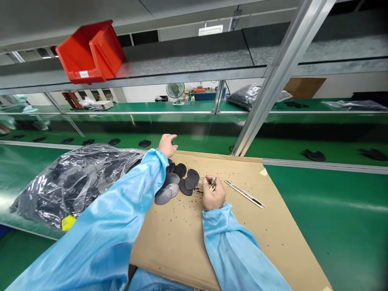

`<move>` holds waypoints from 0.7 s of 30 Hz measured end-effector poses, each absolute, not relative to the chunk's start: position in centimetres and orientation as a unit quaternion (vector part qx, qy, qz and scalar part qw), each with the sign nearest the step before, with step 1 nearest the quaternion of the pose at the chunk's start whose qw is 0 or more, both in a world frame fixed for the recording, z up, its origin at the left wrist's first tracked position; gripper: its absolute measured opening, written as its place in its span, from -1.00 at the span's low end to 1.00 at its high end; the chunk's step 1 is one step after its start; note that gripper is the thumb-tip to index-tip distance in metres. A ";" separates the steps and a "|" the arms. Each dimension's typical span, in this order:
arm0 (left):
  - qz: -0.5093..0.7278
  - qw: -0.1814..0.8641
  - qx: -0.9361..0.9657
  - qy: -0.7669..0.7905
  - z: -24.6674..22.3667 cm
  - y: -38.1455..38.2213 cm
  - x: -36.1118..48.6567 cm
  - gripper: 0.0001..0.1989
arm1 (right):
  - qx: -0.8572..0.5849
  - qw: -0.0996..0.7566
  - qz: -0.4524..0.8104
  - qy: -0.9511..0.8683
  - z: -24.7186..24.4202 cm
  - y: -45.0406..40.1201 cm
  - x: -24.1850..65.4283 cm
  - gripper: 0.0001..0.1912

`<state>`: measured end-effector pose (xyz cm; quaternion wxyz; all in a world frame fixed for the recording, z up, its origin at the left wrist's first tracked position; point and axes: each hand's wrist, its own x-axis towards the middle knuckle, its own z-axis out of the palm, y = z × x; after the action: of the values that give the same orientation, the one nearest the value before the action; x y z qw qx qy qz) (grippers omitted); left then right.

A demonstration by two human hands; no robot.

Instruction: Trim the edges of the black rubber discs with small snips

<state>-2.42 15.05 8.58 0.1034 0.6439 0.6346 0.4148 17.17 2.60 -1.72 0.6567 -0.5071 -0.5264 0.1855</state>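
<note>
Green counter (333, 202), glossy; metal-framed shelf (188, 54) above. Brown cardboard (182, 246) on the counter, clear bag (81, 178) of dark pieces to its left. Red bin (91, 54) on shelf, fan (175, 91) behind. Left hand (167, 145) past cardboard's far edge, fingers parted, no visible hold. Right hand (214, 193) closed on small metal tool (213, 184), over cardboard. Between hands: flat rounded pads (192, 180), overlapping, matte black, some greyer. Tiny dark bits (198, 190) scattered around.
</note>
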 end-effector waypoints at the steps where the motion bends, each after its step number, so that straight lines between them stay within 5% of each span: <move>1: 0.393 0.096 0.660 0.634 9.2 15.5 -2.1 -0.49 | -0.507 0.655 0.185 -0.529 -1.8 2.7 17.2 -0.76; 9: 0.283 0.157 0.730 0.602 9.5 9.9 -3.3 -0.68 | -0.516 0.660 0.190 -0.512 -2.1 3.2 17.4 -0.76; 21: -0.019 0.283 0.832 0.477 8.1 -4.6 -6.8 -0.55 | -0.522 0.653 0.189 -0.516 -2.3 3.2 16.9 -0.81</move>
<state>-6.79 -4.60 8.11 0.2835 0.8319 0.4767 -0.0189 16.95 3.21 -2.29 0.6529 -0.5216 -0.5156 0.1889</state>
